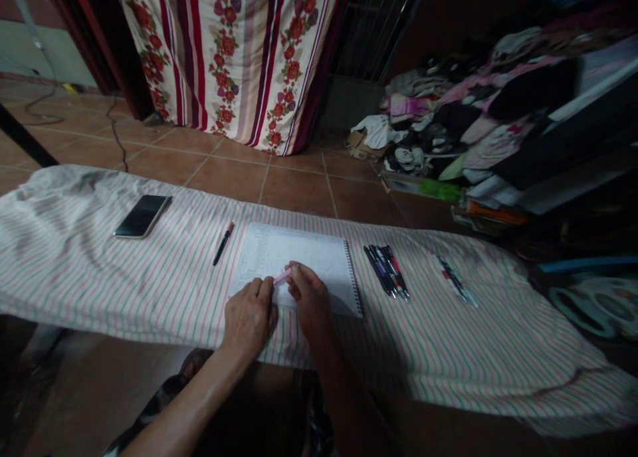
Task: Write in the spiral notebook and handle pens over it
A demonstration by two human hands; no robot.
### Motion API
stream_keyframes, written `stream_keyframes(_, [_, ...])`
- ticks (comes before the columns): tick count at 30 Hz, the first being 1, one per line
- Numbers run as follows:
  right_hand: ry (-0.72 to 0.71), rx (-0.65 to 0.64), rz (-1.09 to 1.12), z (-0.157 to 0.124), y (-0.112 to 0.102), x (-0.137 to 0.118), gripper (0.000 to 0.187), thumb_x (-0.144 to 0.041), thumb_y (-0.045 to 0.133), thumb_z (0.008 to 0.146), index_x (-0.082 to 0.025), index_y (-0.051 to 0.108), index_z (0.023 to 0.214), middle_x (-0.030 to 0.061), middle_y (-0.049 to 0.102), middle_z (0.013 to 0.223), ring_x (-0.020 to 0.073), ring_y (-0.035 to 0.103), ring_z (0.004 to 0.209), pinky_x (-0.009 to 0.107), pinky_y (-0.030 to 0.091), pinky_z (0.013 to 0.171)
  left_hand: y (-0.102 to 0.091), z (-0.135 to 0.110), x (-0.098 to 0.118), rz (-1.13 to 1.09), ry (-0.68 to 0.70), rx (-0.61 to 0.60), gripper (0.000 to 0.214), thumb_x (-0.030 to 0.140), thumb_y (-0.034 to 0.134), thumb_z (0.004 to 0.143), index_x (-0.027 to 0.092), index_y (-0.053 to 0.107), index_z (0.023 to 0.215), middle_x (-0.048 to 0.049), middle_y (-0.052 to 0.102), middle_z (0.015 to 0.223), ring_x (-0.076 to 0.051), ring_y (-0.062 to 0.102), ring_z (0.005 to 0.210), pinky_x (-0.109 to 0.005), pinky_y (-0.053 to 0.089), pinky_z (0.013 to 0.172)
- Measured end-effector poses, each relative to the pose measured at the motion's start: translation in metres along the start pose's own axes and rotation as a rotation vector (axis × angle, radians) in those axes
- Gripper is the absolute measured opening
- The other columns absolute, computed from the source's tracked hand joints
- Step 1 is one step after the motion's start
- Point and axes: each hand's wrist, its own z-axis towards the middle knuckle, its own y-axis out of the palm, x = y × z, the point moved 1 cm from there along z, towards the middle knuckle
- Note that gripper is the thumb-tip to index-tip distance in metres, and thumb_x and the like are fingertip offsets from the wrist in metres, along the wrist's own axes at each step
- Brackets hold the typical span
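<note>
Between my two hands is a slim pink pen-like stick (282, 277), held just above the near part of a spiral notebook (314, 251). My left hand (250, 313) is closed round its left end. The fingers of my right hand (308, 291) pinch its right end. Which end is the tip I cannot tell. The notebook lies open on the striped cloth, its coil along the right side, with faint writing on the page. Left of the notebook lies a dark pen with an orange end (224, 243). To its right is a row of several pens (387, 272).
A smartphone (143, 216) lies at the left of the striped cloth (189, 291). A smaller group of pens (456, 281) is on the right. Beyond are a tiled floor (294, 181), a flowered curtain (229, 58) and a heap of clothes (478, 105).
</note>
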Motion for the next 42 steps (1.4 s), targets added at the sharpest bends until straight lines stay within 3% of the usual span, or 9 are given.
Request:
stream_keyframes(8, [0.023, -0.038, 0.039, 0.0037, -0.0017, -0.0032, 0.035, -0.036, 0.071, 0.059, -0.018, 0.067, 0.089, 0.0016, 0.068, 0.078, 0.0096, 0.057, 0.065, 0.019, 0.045, 0.057, 0.0008, 0.0039, 0.0017, -0.054, -0.022, -0.004, 0.024, 0.024, 0.035, 0.09, 0.018, 0.048, 0.11, -0.0033, 0.059, 0.085, -0.018, 0.057, 0.075, -0.028, 0.04, 0.06])
stream_keyframes(17, [0.021, -0.071, 0.065, 0.0069, -0.0035, -0.0018, 0.037, -0.033, 0.069, 0.062, -0.016, 0.063, 0.094, 0.0047, 0.07, 0.084, 0.0099, 0.061, 0.07, 0.016, 0.046, 0.058, 0.0045, 0.0048, 0.0018, -0.036, -0.036, -0.086, 0.024, 0.026, 0.032, 0.091, 0.019, 0.051, 0.104, -0.0029, 0.059, 0.084, -0.017, 0.057, 0.076, -0.026, 0.038, 0.059])
stream_keyframes(23, [0.052, -0.089, 0.056, 0.0061, -0.0007, -0.004, 0.031, -0.037, 0.067, 0.066, -0.017, 0.065, 0.089, 0.0057, 0.07, 0.087, 0.0134, 0.063, 0.08, 0.019, 0.048, 0.063, 0.0044, 0.0033, -0.0003, 0.02, -0.018, -0.042, 0.026, 0.024, 0.031, 0.091, 0.017, 0.05, 0.108, -0.0033, 0.058, 0.082, -0.018, 0.057, 0.073, -0.028, 0.037, 0.058])
stream_keyframes(31, [0.056, -0.083, -0.033, 0.0023, 0.0032, -0.004, 0.027, -0.038, 0.071, 0.06, -0.017, 0.067, 0.076, 0.0004, 0.065, 0.075, 0.0077, 0.057, 0.064, 0.017, 0.046, 0.058, 0.0068, -0.0002, -0.0005, 0.031, -0.011, -0.006, 0.028, 0.025, 0.031, 0.091, 0.018, 0.05, 0.11, -0.003, 0.059, 0.081, -0.018, 0.058, 0.071, -0.028, 0.036, 0.056])
stream_keyframes(42, [0.032, -0.081, 0.014, 0.0038, 0.0012, -0.0045, 0.026, -0.033, 0.07, 0.06, -0.018, 0.067, 0.081, -0.0005, 0.064, 0.077, 0.008, 0.056, 0.067, 0.017, 0.044, 0.06, 0.0052, 0.0048, 0.0069, -0.072, -0.134, -0.131, 0.026, 0.024, 0.03, 0.09, 0.019, 0.051, 0.104, -0.0033, 0.063, 0.087, -0.018, 0.061, 0.072, -0.027, 0.035, 0.054])
